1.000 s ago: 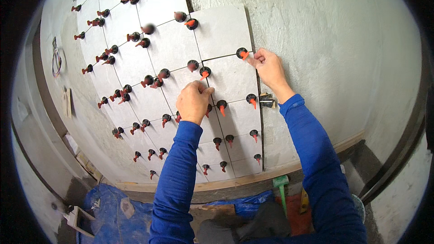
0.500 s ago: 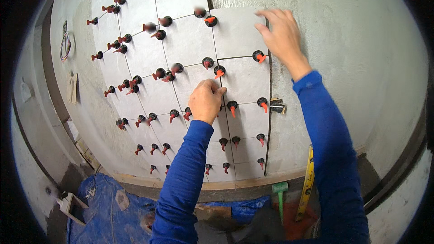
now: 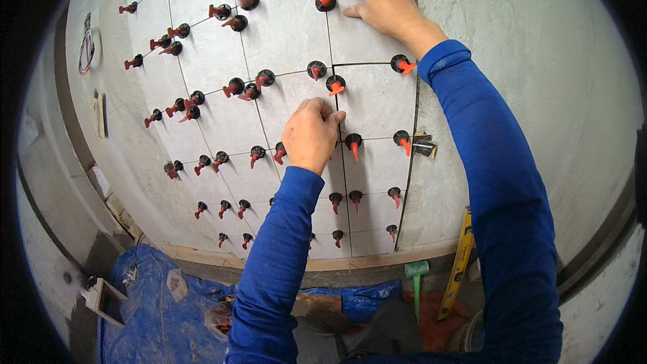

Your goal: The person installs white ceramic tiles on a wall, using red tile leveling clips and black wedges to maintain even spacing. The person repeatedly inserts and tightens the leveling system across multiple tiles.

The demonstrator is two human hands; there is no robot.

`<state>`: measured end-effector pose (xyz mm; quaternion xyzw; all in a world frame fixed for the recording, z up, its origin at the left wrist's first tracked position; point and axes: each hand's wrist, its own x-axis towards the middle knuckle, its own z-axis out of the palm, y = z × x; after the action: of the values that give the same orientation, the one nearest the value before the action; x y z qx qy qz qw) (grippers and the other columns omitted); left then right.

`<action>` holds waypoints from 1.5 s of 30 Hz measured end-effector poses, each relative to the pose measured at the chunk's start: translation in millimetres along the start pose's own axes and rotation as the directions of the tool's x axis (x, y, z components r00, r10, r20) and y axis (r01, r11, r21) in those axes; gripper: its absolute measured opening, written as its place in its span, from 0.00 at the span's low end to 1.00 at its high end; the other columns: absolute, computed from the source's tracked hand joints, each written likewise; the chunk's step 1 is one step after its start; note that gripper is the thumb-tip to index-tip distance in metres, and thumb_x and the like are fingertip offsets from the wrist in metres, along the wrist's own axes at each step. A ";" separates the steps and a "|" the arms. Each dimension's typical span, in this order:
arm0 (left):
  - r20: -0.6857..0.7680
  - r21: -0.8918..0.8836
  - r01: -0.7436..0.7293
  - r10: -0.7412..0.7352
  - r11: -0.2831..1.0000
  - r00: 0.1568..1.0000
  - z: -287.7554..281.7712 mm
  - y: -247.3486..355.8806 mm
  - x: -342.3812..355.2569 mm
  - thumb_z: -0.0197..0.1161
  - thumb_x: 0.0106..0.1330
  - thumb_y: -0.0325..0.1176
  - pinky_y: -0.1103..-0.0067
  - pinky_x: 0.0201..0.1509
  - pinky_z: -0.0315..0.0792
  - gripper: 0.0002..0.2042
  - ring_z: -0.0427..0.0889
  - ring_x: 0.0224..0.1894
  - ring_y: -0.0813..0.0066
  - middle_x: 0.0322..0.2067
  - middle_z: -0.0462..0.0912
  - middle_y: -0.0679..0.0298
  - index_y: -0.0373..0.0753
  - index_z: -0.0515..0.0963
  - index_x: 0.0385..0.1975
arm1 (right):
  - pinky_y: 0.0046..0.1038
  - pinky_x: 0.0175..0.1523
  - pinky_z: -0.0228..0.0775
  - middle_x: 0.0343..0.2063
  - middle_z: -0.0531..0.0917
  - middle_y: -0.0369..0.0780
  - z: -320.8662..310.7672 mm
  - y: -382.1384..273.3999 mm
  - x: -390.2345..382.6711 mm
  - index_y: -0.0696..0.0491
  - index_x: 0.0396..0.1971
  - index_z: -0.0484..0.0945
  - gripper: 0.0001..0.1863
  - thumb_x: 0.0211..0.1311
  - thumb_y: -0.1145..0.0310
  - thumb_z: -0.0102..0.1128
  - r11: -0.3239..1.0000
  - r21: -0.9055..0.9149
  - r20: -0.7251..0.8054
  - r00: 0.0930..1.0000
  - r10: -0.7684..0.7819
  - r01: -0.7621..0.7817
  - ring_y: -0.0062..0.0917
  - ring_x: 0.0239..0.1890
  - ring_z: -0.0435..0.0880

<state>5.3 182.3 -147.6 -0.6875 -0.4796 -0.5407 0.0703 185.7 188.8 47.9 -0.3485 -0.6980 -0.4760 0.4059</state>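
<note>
Pale square wall tiles (image 3: 377, 104) stand in front of me, with black tile levelers with red and orange handles along their joints. My left hand (image 3: 311, 136) rests against a tile left of a vertical joint, just below an orange-handled leveler (image 3: 335, 85). Its fingers are curled and the thumb presses in; anything between them is hidden. My right hand (image 3: 385, 3) lies over the top right tile (image 3: 367, 47), fingers stretched and spread toward its upper left corner. Close below those fingertips sits another orange-handled leveler (image 3: 325, 3).
Bare plastered wall (image 3: 539, 94) continues right of the tiles. At the wall's foot are a green mallet (image 3: 416, 271) and a yellow spirit level (image 3: 459, 266), leaning. Blue sheeting (image 3: 155, 303) covers the floor at left. A dark switch box (image 3: 424, 145) borders the tile edge.
My right hand has moved left from the top tile's right edge toward its upper left corner. The left hand keeps its curled pose at nearly the same spot. The view has shifted slightly.
</note>
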 end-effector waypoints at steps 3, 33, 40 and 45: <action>-0.022 -0.023 -0.024 0.024 0.999 0.999 0.8 -0.8 0.0 0.76 0.58 0.42 0.64 0.39 0.77 0.13 0.86 0.37 0.55 0.33 0.86 0.61 0.39 0.83 0.30 | 0.40 0.70 0.65 0.56 0.81 0.48 -6.3 -1.3 -0.7 0.57 0.59 0.80 0.29 0.56 0.66 0.73 0.996 0.074 0.073 0.996 0.050 -0.056 0.43 0.63 0.73; 0.009 -0.014 -0.038 0.038 0.999 0.999 4.9 -4.0 2.6 0.75 0.59 0.41 0.65 0.42 0.76 0.13 0.85 0.37 0.54 0.34 0.86 0.58 0.37 0.84 0.32 | 0.25 0.43 0.77 0.32 0.88 0.39 6.7 -3.4 -183.1 0.59 0.45 0.86 0.14 0.64 0.66 0.71 0.425 0.626 0.129 0.624 0.771 -0.654 0.21 0.35 0.84; -0.019 -0.024 -0.093 0.093 0.995 0.996 5.5 -7.0 1.3 0.76 0.58 0.39 0.65 0.41 0.76 0.12 0.85 0.36 0.55 0.32 0.85 0.58 0.37 0.84 0.30 | 0.26 0.35 0.74 0.26 0.87 0.40 24.5 -3.0 -187.7 0.60 0.39 0.87 0.10 0.63 0.68 0.71 0.465 0.666 0.020 0.637 0.771 -0.583 0.20 0.28 0.82; -0.035 -0.010 -0.131 0.130 0.991 0.991 5.0 -7.0 2.0 0.76 0.57 0.39 0.65 0.39 0.76 0.12 0.85 0.35 0.56 0.31 0.85 0.59 0.37 0.83 0.29 | 0.19 0.38 0.71 0.29 0.84 0.34 27.1 -5.3 -190.3 0.62 0.41 0.85 0.11 0.69 0.69 0.69 0.421 0.672 0.079 0.624 0.777 -0.609 0.13 0.32 0.79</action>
<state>3.4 190.3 -151.0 -0.7084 -0.4291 -0.5495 0.1096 256.1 193.8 -131.0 -0.3836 -0.5500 -0.0326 0.7411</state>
